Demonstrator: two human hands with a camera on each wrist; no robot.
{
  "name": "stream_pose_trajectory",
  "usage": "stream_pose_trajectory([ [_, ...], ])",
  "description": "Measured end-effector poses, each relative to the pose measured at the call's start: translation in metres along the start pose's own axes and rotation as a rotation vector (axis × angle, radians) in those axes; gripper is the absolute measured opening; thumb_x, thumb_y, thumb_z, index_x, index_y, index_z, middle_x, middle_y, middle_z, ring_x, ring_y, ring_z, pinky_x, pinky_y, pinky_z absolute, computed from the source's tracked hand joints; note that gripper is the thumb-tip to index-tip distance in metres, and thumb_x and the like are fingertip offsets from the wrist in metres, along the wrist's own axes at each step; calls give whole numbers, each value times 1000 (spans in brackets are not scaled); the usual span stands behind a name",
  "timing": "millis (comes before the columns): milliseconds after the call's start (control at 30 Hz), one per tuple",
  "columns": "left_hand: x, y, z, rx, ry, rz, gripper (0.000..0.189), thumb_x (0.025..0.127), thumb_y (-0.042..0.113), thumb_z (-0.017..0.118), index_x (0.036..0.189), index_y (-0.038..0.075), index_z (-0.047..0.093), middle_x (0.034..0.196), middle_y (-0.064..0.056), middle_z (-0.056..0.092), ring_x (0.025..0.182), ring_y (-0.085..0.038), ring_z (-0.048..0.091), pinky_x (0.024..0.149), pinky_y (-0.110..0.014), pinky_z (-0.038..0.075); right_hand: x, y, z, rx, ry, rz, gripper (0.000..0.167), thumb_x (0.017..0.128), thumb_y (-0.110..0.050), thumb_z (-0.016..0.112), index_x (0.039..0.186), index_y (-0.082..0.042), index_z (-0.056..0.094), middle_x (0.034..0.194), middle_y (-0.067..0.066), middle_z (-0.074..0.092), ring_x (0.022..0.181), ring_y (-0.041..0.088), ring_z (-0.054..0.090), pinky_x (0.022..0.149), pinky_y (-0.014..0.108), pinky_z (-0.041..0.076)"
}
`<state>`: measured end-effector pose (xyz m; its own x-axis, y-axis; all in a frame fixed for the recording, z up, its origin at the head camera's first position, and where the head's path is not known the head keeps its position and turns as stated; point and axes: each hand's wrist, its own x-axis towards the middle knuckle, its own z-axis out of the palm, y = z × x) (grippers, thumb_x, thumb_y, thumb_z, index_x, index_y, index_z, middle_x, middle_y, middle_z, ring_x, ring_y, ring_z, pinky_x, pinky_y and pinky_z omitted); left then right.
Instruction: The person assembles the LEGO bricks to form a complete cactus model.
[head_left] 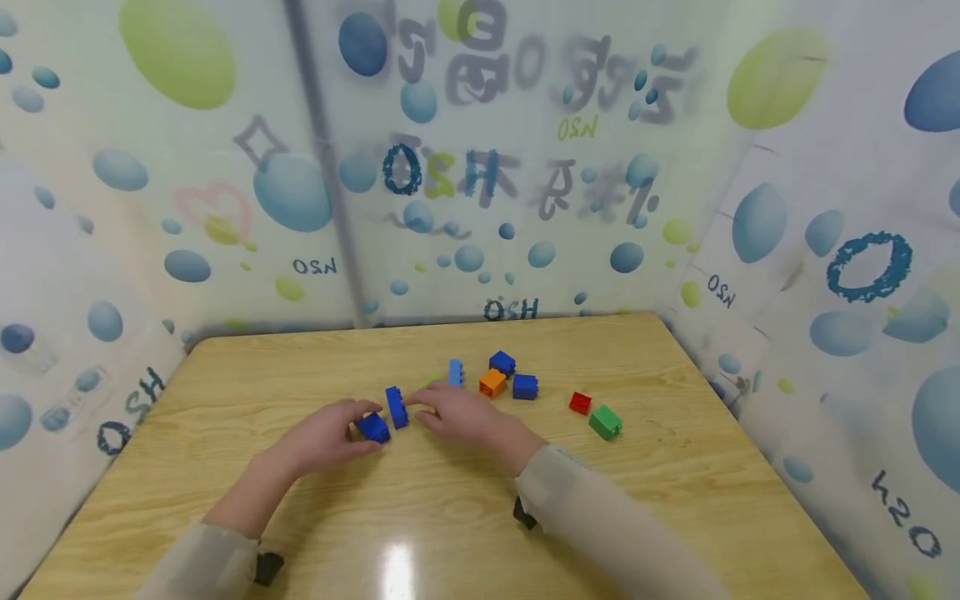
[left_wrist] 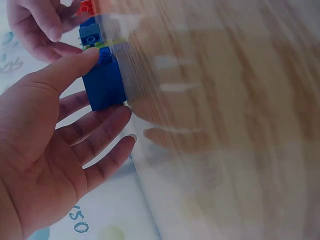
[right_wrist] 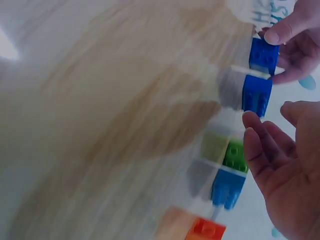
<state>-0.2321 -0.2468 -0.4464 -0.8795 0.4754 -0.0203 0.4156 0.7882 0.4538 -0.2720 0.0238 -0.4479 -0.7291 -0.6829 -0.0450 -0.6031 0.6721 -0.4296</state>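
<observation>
My left hand holds a blue toy brick at the left of the group, with the thumb on one side and fingers on the other, as the left wrist view shows. Just right of it stands a narrow blue brick, apart from the held one. My right hand is beside this narrow brick, its fingers loosely bent and thumb apart. In the right wrist view its fingertips are very close to the brick; whether they touch cannot be told. Nothing is gripped there.
Behind my right hand are a light blue brick and a green brick, mostly hidden in the head view. Farther right lie an orange brick, two blue bricks, a red one and a green one. Patterned curtains surround the wooden table.
</observation>
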Motion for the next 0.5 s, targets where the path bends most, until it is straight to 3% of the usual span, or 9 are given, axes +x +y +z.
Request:
stream_pose_trajectory([
  [300,-2,0,-1,-9,-15,10,63,93,23,90,146,1,65,115,-9,67,81,-9,57,69,-25,51,17,-13,16,-3,-60,46,49,119,-36,48,167,-38,46,153,2,58,132,17,64,116,38,56],
  [500,-3,0,0,30,6,63,49,93,11,87,138,1,70,112,-8,67,84,-10,59,74,-28,55,20,-14,18,-24,-49,36,42,118,-35,51,159,-33,57,155,2,59,137,18,64,117,38,55],
])
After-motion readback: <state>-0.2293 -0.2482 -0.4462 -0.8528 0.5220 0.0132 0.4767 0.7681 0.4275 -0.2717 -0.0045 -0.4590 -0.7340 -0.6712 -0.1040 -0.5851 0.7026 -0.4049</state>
